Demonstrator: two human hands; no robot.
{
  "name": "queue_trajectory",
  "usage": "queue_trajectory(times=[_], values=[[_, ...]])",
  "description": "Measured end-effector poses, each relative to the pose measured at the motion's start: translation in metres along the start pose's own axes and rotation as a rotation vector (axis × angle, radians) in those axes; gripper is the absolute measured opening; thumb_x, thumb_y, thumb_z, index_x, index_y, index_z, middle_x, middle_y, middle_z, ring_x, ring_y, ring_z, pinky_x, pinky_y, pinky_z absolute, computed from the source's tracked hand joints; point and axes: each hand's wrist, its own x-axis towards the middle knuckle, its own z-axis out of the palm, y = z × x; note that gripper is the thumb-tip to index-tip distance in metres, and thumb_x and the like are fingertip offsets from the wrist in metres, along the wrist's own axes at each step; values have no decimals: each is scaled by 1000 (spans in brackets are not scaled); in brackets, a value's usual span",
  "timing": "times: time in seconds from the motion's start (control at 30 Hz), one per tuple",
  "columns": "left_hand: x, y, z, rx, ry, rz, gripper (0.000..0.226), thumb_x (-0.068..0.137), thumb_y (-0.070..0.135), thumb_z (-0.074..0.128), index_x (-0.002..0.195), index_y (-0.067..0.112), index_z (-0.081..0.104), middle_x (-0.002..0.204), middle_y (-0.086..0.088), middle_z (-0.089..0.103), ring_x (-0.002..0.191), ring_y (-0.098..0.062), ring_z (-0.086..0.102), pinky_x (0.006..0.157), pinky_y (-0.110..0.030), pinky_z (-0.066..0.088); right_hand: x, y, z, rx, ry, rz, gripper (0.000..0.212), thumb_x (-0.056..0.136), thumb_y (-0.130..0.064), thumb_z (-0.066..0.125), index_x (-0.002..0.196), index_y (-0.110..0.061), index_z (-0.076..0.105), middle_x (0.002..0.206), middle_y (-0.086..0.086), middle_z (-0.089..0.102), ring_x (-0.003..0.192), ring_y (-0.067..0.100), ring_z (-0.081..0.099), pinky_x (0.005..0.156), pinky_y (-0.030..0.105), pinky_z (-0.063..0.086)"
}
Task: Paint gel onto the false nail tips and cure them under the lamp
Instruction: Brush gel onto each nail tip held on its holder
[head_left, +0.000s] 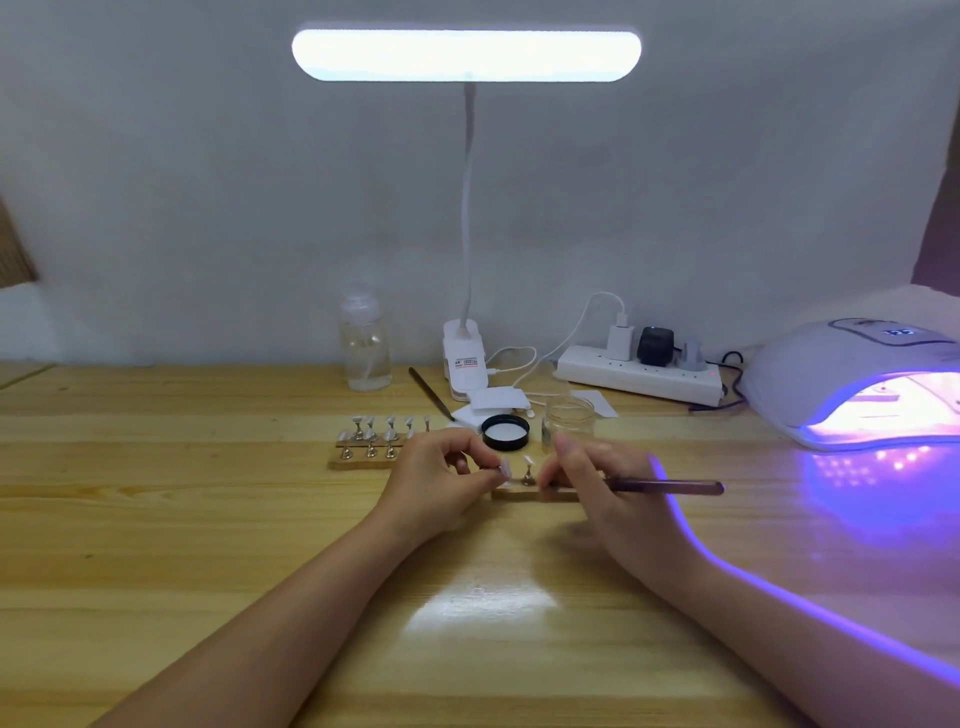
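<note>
My left hand (441, 480) pinches a small stand with a false nail tip (504, 466) just above the left end of a short wooden bar (535, 493). A second tip on its metal stand (528, 470) sits upright on that bar. My right hand (592, 480) grips a gel brush (675, 487), its dark handle pointing right; the bristle end is hidden behind my fingers. A longer wooden bar (358, 461) with several tips on stands lies to the left. The curing lamp (852, 384) glows violet at the right.
Behind my hands stand a black lid (505, 432) and an open glass jar (569, 421). Farther back are a clear pump bottle (365, 343), a clip-on desk light (465, 358), a power strip (639, 374), white pads (496, 402) and a thin dark tool (430, 392).
</note>
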Motion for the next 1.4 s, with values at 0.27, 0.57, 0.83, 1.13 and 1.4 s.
queue_trajectory(times=[0.27,0.57,0.83,1.13,1.4], values=[[0,-1,0,-5,0,10,27,69,2,76,57,21,62,53,16,56,50,0,40,53,-8,35,0,-2,1,50,-6,21,40,90,-42,47,59,-23,63,60,-5,65,61,6,64,66,22,52],[0,0,0,20,-9,24,24,68,1,76,58,19,64,51,16,55,49,-1,40,53,-9,34,0,-1,0,-6,-2,-24,42,93,-39,49,63,-14,66,63,-6,66,66,2,63,67,18,50],[0,-2,0,15,1,13,27,68,2,76,57,22,63,52,17,57,49,-1,40,52,-8,35,0,-2,1,25,-15,11,36,88,-38,48,62,-21,66,63,-3,67,64,7,66,68,29,55],[1,-1,1,-2,7,-15,24,69,3,76,58,22,64,47,21,56,47,-1,38,51,-9,34,0,-2,2,32,-14,-2,38,88,-36,45,59,-22,65,59,-3,66,61,5,64,66,22,53],[-1,0,0,-20,14,-11,17,68,6,78,61,19,68,51,8,51,51,-6,34,51,-13,30,1,0,2,28,-49,-12,33,88,-32,46,62,-24,64,63,-5,67,64,5,65,67,19,52]])
